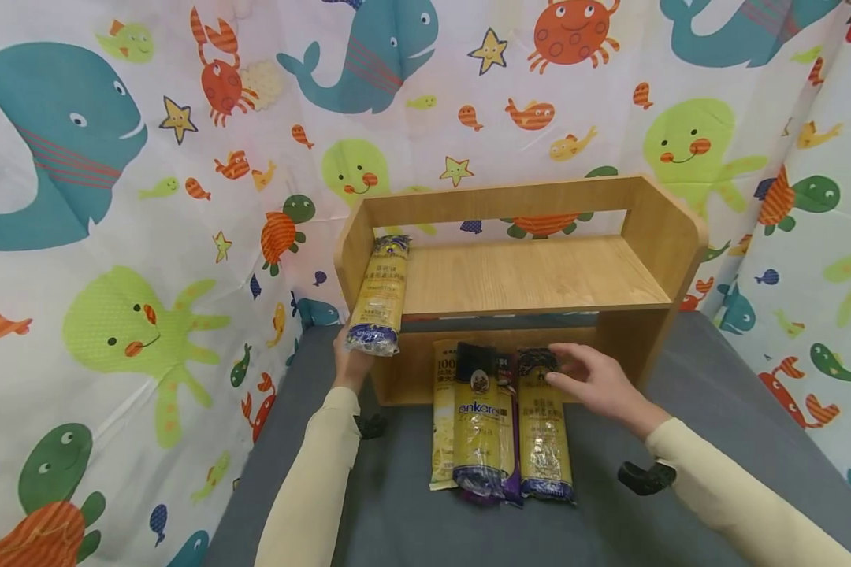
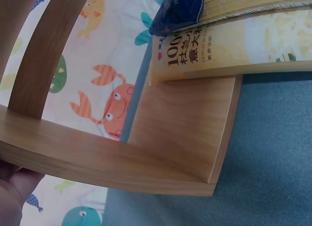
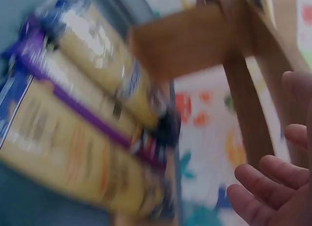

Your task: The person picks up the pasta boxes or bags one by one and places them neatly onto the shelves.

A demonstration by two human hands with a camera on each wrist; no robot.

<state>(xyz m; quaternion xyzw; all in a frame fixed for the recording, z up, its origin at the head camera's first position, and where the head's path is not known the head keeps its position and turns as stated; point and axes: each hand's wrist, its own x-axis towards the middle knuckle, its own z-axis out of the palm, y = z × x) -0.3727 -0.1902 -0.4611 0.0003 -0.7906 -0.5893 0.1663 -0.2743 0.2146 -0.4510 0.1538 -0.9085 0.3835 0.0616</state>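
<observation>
At the left end of a two-tier wooden shelf, my left hand grips the side panel; most of its fingers are hidden. A spaghetti packet lies on the upper board just above that hand, its bottom end jutting past the front edge. My right hand hovers with loosely bent, spread fingers by the dark top of the right-hand pasta packet. Nothing is between those fingers in the right wrist view. Beside it lean an Ankara pasta packet, a purple-edged packet and a pale yellow packet.
The leaning packets rest across the shelf's lower front board, with their bottoms on the grey tabletop. A curtain printed with sea animals surrounds the table at the back and sides.
</observation>
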